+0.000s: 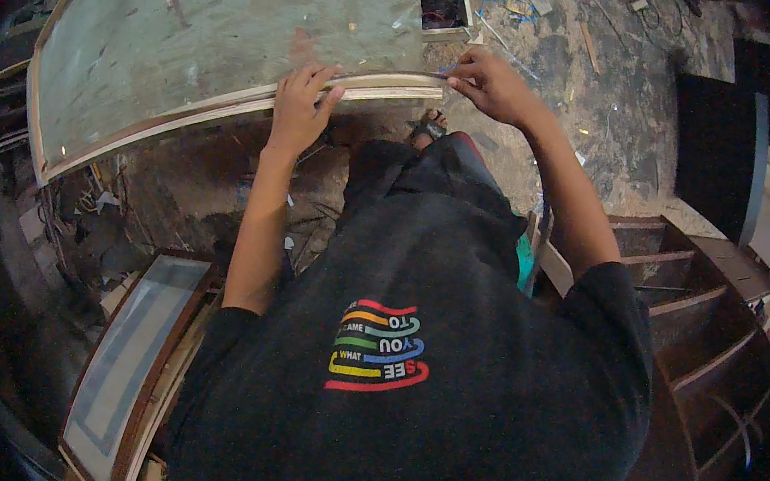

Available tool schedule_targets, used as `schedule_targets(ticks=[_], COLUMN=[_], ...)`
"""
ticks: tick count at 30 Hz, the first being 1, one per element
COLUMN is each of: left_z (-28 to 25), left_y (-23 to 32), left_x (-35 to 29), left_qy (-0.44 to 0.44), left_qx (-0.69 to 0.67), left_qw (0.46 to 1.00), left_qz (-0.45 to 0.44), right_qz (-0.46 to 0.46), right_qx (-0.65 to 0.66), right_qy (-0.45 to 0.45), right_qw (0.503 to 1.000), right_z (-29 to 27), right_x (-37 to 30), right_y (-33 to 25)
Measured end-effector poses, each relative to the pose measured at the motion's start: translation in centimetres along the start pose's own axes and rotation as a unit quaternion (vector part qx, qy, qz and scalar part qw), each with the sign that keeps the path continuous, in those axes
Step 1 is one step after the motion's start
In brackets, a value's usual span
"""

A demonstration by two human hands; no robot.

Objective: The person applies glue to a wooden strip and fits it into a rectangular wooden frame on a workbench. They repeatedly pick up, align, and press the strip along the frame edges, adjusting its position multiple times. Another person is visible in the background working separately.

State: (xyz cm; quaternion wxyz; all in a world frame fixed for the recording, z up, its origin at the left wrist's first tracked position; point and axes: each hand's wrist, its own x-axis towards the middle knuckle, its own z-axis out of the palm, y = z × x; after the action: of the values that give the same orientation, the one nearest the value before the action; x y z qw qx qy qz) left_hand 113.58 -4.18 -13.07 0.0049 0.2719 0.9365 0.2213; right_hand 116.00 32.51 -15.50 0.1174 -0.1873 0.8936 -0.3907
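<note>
A long, thin, dark strip lies along the pale wooden front edge of a large workbench. My left hand lies over that edge, fingers stretched across the strip and thumb apart on the near side. At the bench's right corner, my right hand pinches the strip's end between thumb and fingers. Between my hands the strip bows slightly away from the light-coloured edge. Part of it is hidden under my left fingers.
A brown-framed panel leans at the lower left. On the right stands a dark wooden shelf unit, with a dark board beyond it. Scraps and cords litter the stained floor. An open box adjoins the bench's far right side.
</note>
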Motion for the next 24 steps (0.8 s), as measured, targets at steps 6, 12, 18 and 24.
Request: schedule_targets(ticks=[6,12,18,24], left_z=[0.5,0.7,1.5,2.2], left_y=[0.2,0.1,0.3,0.2], left_x=[-0.8,-1.0,-1.5,-1.8], left_qy=[0.055,0.042,0.092,0.081], left_qx=[-0.034,-0.105,-0.058,-0.029], left_qw=[0.998,0.988,0.992,0.994], left_qz=[-0.003,-0.107,-0.069,-0.063], right_qz=[0.016,0.015,0.04,0.006], right_qx=[-0.005,0.029,0.067,-0.057], right_qy=[-0.009,-0.007,-0.001,0.07], right_qw=[1.0,0.999,0.997,0.996], right_z=[0.7,0.9,1.6,3.0], right_x=[-1.1,-1.7,-1.8,-1.3], right_y=[-0.7,-0.9,-1.7,-3.4])
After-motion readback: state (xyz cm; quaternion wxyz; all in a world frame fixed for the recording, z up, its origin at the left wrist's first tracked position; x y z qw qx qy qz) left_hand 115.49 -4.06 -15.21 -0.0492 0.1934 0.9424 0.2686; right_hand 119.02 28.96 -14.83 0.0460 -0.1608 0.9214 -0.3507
